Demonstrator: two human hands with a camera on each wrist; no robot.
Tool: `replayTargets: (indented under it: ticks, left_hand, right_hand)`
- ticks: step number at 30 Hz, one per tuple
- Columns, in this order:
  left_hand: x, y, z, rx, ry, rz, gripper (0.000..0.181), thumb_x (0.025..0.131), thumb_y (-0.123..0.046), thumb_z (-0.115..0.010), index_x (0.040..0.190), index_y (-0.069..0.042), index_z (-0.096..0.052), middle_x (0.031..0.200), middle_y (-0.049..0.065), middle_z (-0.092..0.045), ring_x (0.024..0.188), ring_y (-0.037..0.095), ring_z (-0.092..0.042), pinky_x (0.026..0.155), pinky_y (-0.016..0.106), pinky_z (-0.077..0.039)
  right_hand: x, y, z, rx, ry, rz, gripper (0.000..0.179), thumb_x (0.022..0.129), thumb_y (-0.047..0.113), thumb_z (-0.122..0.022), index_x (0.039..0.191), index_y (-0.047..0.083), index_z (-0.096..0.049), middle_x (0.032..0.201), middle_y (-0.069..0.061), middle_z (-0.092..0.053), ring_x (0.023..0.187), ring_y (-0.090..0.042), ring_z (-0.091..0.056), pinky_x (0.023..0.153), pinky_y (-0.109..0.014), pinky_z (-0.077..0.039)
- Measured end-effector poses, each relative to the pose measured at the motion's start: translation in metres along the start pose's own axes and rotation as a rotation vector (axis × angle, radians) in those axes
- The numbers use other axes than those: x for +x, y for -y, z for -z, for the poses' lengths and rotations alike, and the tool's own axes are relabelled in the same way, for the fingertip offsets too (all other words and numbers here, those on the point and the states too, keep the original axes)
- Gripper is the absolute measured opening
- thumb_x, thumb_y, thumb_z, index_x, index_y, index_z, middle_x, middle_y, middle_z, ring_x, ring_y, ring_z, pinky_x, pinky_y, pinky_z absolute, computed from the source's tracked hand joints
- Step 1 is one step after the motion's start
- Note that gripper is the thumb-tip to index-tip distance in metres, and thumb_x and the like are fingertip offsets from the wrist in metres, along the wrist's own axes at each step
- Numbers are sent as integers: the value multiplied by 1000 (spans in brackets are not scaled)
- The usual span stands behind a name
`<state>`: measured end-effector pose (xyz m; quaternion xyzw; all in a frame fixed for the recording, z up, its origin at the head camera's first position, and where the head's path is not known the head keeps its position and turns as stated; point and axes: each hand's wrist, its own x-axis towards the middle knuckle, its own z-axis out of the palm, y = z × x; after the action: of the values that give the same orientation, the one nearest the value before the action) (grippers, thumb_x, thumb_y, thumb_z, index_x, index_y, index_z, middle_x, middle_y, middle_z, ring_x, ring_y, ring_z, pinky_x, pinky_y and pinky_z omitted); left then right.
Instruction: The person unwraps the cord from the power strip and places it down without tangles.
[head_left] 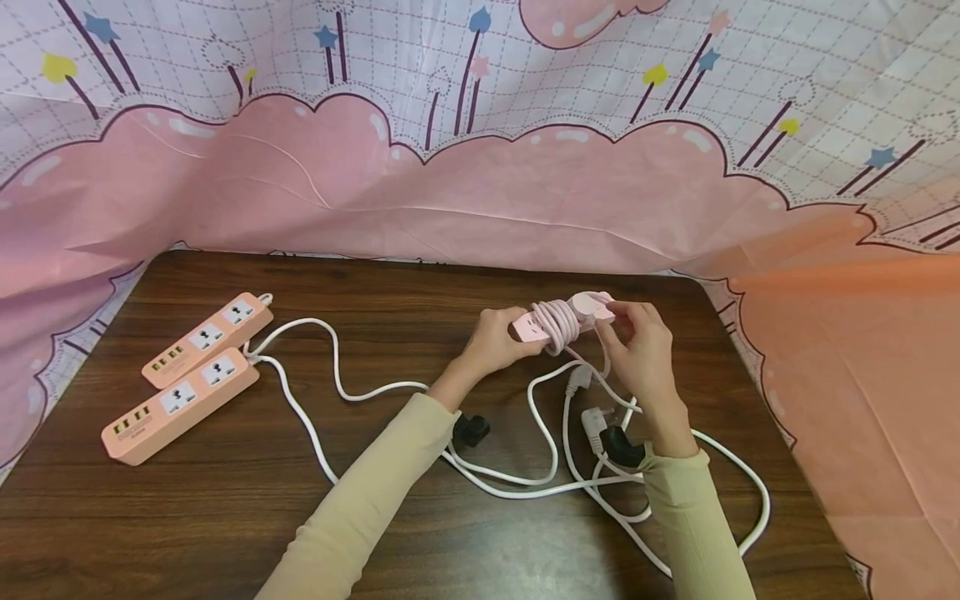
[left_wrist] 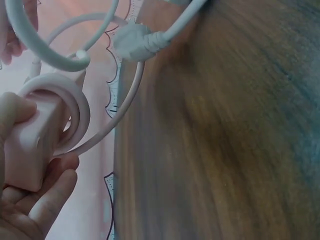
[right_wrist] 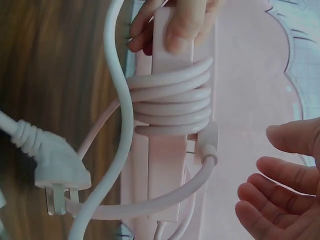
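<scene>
My left hand (head_left: 495,342) grips one end of a pink power strip (head_left: 531,327), thumb on one side and fingers on the other. Several turns of its pale pink cord (right_wrist: 172,102) wrap tightly round the strip's middle. Beside the turns, a pink plug (right_wrist: 207,140) sits at the strip with its prongs partly showing. My right hand (head_left: 641,350) is at the strip's other end. In the right wrist view, its fingers (right_wrist: 285,175) are spread and apart from the strip. The strip is held up over the table's far right part.
Two peach power strips (head_left: 206,337) (head_left: 180,404) lie on the brown table (head_left: 405,292) at left. Their white cords (head_left: 315,433) run rightward beneath my arms. White plugs (head_left: 596,427) and looped cords lie below the held strip. A patterned pink curtain (head_left: 450,225) hangs behind.
</scene>
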<state>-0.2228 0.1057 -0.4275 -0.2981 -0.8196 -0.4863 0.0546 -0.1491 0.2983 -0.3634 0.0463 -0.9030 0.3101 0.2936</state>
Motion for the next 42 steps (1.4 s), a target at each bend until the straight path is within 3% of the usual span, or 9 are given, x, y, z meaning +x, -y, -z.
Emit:
replayTargets:
  ticks: [4, 8, 16, 24, 27, 32, 35, 39, 42]
  left_hand:
    - [2, -5, 1, -12, -57, 3, 31, 69, -16, -79, 94, -1, -68, 76, 6, -66, 61, 11, -50, 50, 17, -35]
    - [6, -14, -4, 60, -107, -28, 29, 68, -19, -78, 90, -4, -66, 73, 4, -64, 60, 11, -49, 49, 20, -35]
    - [13, -22, -34, 205, -74, -44, 33, 69, -25, -77, 92, -4, -65, 78, 5, -67, 63, 14, -54, 52, 22, -40]
    - [23, -32, -59, 188, -136, 6, 31, 71, -28, -79, 87, -6, -64, 76, 6, -67, 66, 18, -59, 56, 28, -45]
    - [24, -31, -67, 170, -190, 44, 32, 70, -27, -80, 86, -5, -63, 75, 7, -66, 65, 18, -60, 55, 28, -45]
    - [23, -25, -69, 128, -300, 51, 31, 68, -25, -80, 83, -4, -64, 70, 8, -65, 61, 21, -60, 53, 30, -45]
    - [21, -22, -66, 108, -336, 47, 29, 68, -25, -79, 81, -4, -64, 68, 9, -65, 58, 22, -59, 51, 32, -44]
    - [20, -21, -61, 110, -346, 50, 28, 68, -25, -78, 81, -4, -64, 67, 8, -65, 57, 21, -58, 49, 31, -43]
    - [19, -21, -58, 111, -343, 46, 27, 69, -25, -77, 81, -5, -64, 67, 8, -65, 57, 21, -58, 50, 31, -43]
  right_hand:
    - [2, 7, 3, 16, -48, 26, 21, 79, 0, -70, 97, -10, -64, 88, -22, -58, 77, -31, -55, 69, -26, -40]
    - [3, 12, 7, 38, -92, 31, 19, 80, -1, -69, 96, -9, -64, 88, -22, -57, 78, -31, -56, 72, -23, -42]
    - [-1, 7, 11, 52, -110, 13, 19, 80, -3, -69, 97, -10, -64, 89, -23, -58, 78, -30, -56, 71, -19, -40]
    - [-3, 3, 14, 54, -128, 5, 18, 80, -4, -67, 96, -10, -64, 88, -23, -58, 78, -29, -56, 73, -9, -39]
    - [-3, 3, 14, 68, -119, 0, 18, 80, -5, -67, 97, -10, -65, 89, -23, -58, 80, -28, -56, 74, -6, -39]
    - [-7, -1, 15, 31, -108, -24, 17, 80, -2, -68, 95, -9, -66, 87, -23, -59, 77, -29, -58, 68, -8, -37]
    - [-12, -8, 13, -42, -3, -82, 13, 80, 1, -68, 89, -8, -67, 81, -21, -62, 72, -33, -59, 65, -23, -42]
    - [-26, -18, 0, -196, 302, -209, 13, 80, 9, -68, 79, -4, -69, 72, -15, -66, 65, -29, -59, 60, -41, -46]
    - [-36, -24, -15, -292, 499, -280, 19, 80, 16, -70, 70, 0, -68, 65, -10, -63, 59, -24, -56, 54, -38, -45]
